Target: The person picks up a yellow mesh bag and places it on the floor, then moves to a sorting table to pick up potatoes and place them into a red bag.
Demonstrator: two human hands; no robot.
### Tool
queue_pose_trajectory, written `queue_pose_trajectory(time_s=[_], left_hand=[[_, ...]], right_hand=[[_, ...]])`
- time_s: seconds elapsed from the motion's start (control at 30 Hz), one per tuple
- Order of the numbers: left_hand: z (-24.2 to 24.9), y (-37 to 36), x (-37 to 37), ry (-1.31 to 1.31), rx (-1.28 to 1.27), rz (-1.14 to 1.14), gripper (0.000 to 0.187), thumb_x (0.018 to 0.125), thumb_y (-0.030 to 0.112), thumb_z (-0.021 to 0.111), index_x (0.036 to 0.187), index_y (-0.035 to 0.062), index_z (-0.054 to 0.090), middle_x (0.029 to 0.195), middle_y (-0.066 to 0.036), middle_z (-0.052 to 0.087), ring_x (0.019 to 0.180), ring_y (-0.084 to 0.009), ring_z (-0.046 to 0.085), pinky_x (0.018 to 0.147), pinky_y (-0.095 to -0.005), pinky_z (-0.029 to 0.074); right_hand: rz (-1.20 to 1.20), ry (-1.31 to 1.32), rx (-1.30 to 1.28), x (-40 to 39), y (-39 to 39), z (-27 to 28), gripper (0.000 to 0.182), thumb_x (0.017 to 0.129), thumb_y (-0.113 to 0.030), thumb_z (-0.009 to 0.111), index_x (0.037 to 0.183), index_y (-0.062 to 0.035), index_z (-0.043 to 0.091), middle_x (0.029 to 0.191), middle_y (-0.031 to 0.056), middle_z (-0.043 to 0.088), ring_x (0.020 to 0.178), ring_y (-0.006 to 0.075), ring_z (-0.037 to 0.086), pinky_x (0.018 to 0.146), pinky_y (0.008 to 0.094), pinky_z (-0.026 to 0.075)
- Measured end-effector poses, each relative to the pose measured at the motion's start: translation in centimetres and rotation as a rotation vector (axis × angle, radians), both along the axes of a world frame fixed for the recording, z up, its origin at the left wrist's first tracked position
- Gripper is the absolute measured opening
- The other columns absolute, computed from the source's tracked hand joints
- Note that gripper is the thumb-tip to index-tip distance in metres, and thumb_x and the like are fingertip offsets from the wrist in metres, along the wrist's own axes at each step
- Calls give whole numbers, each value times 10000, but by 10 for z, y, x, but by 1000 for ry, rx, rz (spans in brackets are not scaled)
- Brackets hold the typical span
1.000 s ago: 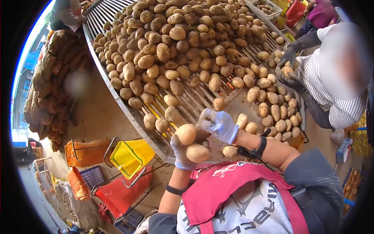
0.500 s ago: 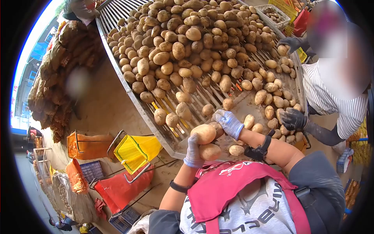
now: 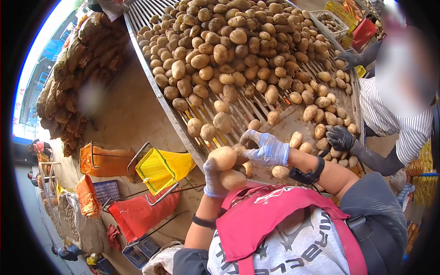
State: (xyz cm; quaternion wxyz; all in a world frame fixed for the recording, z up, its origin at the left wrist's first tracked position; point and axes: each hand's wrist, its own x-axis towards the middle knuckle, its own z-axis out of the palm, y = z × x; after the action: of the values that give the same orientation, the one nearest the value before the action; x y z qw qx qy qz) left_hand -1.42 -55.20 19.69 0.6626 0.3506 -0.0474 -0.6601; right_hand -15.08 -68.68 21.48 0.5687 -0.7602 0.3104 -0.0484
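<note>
My left hand point(image 3: 212, 182), in a pale knit glove, is closed around two potatoes at the table's near edge. The upper, light potato point(image 3: 222, 158) rests above a lower potato point(image 3: 233, 179). My right hand point(image 3: 266, 147), in a blue and white knit glove, has its finger and thumb curved around a darker potato point(image 3: 239, 150). That one sits against the left hand's upper potato and is partly hidden. Loose potatoes point(image 3: 280, 172) lie near my right wrist. Beyond, a large heap of potatoes point(image 3: 220, 54) covers the slatted sorting table point(image 3: 158, 85).
A co-worker in a striped sleeve point(image 3: 410, 146) stands at the right, dark-gloved hands point(image 3: 340, 137) on the potatoes there. At the left are stacked sacks point(image 3: 78, 78), a yellow bag on a frame point(image 3: 165, 169) and a red bag point(image 3: 144, 213). A white crate point(image 3: 330, 23) stands at the back right.
Both my hands have shifted left, bringing the darker potato against the light one. The co-worker's upper hand has come away from a potato. The whole view has tilted slightly.
</note>
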Motion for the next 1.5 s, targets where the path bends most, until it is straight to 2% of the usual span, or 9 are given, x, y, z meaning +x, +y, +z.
queue_pose_trajectory(time_s=[0.2,0.4,0.5,0.6,0.8,0.93,1.2,1.33,1.5], left_hand=[[-17,6,-7,170,-51,-2,936,667,745,500,1213,-14,483,1063,-192,593,875,-280,601,746,-384,522],[-24,5,6,144,26,-44,880,678,732,505,1188,15,503,1095,-191,579,915,-306,591,743,-412,522],[-23,-1,7,308,-68,87,792,717,693,510,1179,50,513,1160,-182,548,991,-327,571,767,-436,524],[-9,-10,4,425,-131,124,669,800,606,452,1090,15,575,1079,-159,594,1008,-306,562,919,-437,452],[-31,-13,9,371,-27,100,698,749,615,539,1153,46,527,1154,-160,552,1020,-329,560,824,-446,502],[-34,-18,12,251,-32,-115,754,693,632,597,1174,58,511,1181,-166,536,1011,-333,563,721,-443,533],[-32,-31,-1,479,144,39,725,721,655,505,1153,73,516,1043,-161,575,742,-321,588,650,-445,517],[-23,0,46,419,44,200,563,752,574,538,1066,109,570,999,-100,562,768,-233,546,594,-347,505],[-9,54,88,430,-32,353,646,746,580,556,1168,92,527,1030,-106,556,790,-227,559,636,-354,549]], right_hand=[[58,-99,229,-15,0,-19,342,831,-314,608,1068,-83,523,959,124,596,866,239,585,792,353,460],[80,-73,21,-6,-5,-13,296,820,-185,578,1083,-60,519,983,105,587,879,177,579,799,307,473],[2,-157,456,-6,-7,5,264,835,-129,545,1083,-44,518,984,88,589,917,152,562,804,293,475],[-67,-331,500,-6,-8,-7,265,838,-65,540,1102,-42,531,887,37,577,728,101,555,651,248,485],[-99,-238,573,-10,-15,-6,362,867,-162,558,1203,-35,507,942,70,584,798,122,562,694,266,485],[121,-86,312,-15,-21,-22,462,876,-213,588,1296,-66,463,1030,110,595,828,149,594,716,272,495],[-242,-274,-144,-8,1,-40,150,849,-100,576,987,-57,618,825,123,640,789,243,628,750,309,501],[-236,-19,-317,-29,-9,-56,246,820,-123,597,1062,-82,591,1115,151,567,981,293,581,839,360,477],[361,178,-648,-36,28,-82,441,772,-247,623,1207,-241,553,1350,241,379,1223,401,409,1009,511,333]])
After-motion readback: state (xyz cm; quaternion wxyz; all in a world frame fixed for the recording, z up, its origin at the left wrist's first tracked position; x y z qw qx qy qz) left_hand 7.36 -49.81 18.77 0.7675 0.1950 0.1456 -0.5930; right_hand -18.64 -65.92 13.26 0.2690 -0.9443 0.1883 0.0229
